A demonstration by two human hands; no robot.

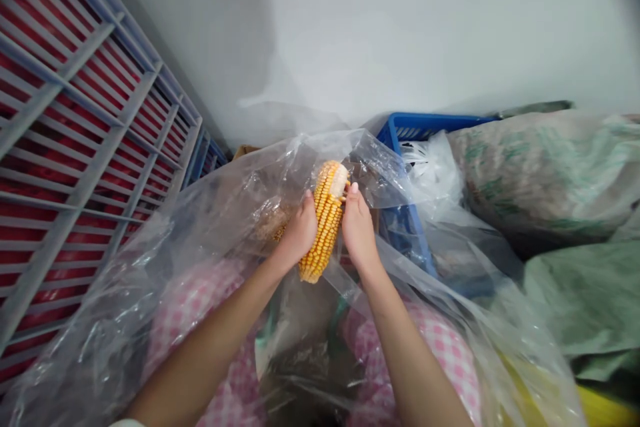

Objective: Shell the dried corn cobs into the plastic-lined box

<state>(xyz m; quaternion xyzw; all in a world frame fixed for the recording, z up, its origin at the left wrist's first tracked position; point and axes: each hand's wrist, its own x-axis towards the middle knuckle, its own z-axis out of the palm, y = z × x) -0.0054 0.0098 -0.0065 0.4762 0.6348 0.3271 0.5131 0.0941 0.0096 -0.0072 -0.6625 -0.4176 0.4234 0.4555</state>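
A yellow corn cob (324,230) is held up between my two hands, tilted slightly to the right. Near its top right a pale patch of bare cob shows where kernels are gone. My left hand (301,227) grips the cob's left side, thumb along it. On the other side my right hand (358,223) holds it with the thumb beside the bare patch. Below and around the cob spreads a large clear plastic sheet or bag (210,213), draped over my legs. Some loose kernels (280,232) lie in the plastic behind my left hand.
To the left stands a stack of grey slatted crates (75,147) with red contents. A blue plastic basket (417,240) holding a white bag (435,167) is at right, beside a full woven sack (545,173) and green sacking (590,293). Behind is a white wall (400,27).
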